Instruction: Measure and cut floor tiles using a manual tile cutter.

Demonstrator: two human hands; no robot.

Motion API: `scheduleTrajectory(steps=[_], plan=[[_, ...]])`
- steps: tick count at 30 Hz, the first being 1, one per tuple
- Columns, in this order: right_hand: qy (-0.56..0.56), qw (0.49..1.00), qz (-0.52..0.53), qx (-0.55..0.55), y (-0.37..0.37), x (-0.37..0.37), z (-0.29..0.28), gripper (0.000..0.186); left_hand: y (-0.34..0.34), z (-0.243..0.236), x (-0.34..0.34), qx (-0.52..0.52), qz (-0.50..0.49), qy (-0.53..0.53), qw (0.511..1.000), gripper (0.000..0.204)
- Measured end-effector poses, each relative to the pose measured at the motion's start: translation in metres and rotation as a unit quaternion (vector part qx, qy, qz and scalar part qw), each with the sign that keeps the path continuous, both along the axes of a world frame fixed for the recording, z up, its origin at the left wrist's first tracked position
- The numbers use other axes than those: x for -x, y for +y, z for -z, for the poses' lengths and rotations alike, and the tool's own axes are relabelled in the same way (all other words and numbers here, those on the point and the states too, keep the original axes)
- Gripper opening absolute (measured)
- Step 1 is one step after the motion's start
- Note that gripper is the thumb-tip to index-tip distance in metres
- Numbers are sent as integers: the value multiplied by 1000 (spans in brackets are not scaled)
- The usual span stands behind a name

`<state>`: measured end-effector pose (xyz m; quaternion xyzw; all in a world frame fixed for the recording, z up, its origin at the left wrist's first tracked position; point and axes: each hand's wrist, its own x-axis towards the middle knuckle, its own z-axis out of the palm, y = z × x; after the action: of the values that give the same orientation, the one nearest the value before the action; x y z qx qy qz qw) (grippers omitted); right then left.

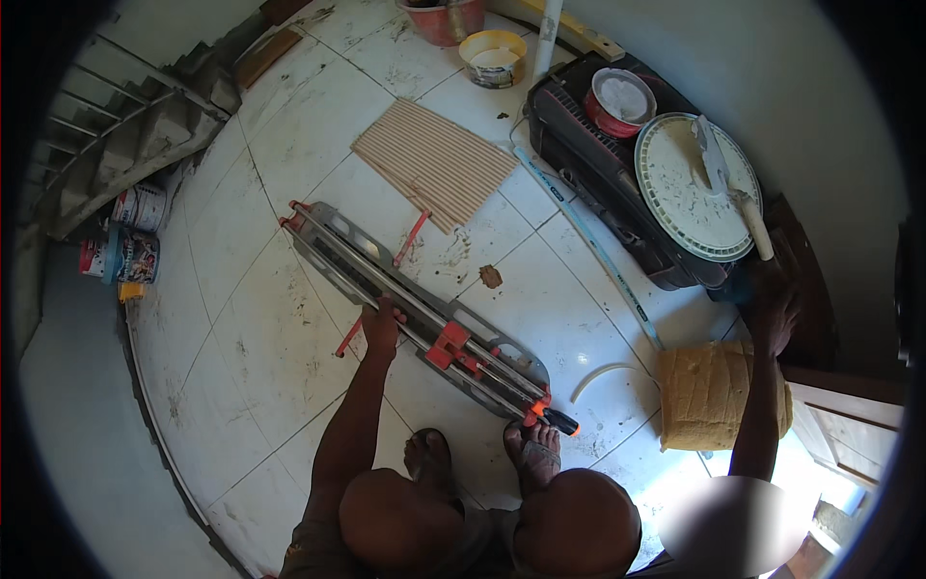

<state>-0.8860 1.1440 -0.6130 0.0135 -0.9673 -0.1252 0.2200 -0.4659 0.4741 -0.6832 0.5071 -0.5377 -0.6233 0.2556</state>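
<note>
My left hand (384,323) grips a metal rail on the left part of a manual tile cutter (449,347), which lies diagonally on the tiled floor, with red fittings and an orange-black handle. My right hand (776,314) reaches out at the right beside a black case (569,140), above a bundle of yellow-brown foam or similar material (709,396); its fingers are in shadow, and what they touch is unclear. On the case rest a white round lid (680,183) with a trowel (714,159) and a red tub (617,106). My bare feet are just below the cutter.
A ribbed tile (434,164) lies beyond the cutter; a long blue-labelled strip (603,265) runs beside the case. A yellow tub (492,63) and red basin (444,24) stand at the back. Stairs (145,135) and paint buckets (130,251) line the left wall.
</note>
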Motion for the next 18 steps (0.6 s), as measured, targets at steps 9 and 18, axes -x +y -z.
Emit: scheduleTrajectory(steps=[9, 18], plan=[[25, 1000, -1, -6, -14, -22, -21, 61, 13, -16, -17, -8, 5, -45, 999, 27], [-133, 970, -192, -64, 125, 70, -59, 38, -12, -9, -45, 236, -15, -58, 970, 48]])
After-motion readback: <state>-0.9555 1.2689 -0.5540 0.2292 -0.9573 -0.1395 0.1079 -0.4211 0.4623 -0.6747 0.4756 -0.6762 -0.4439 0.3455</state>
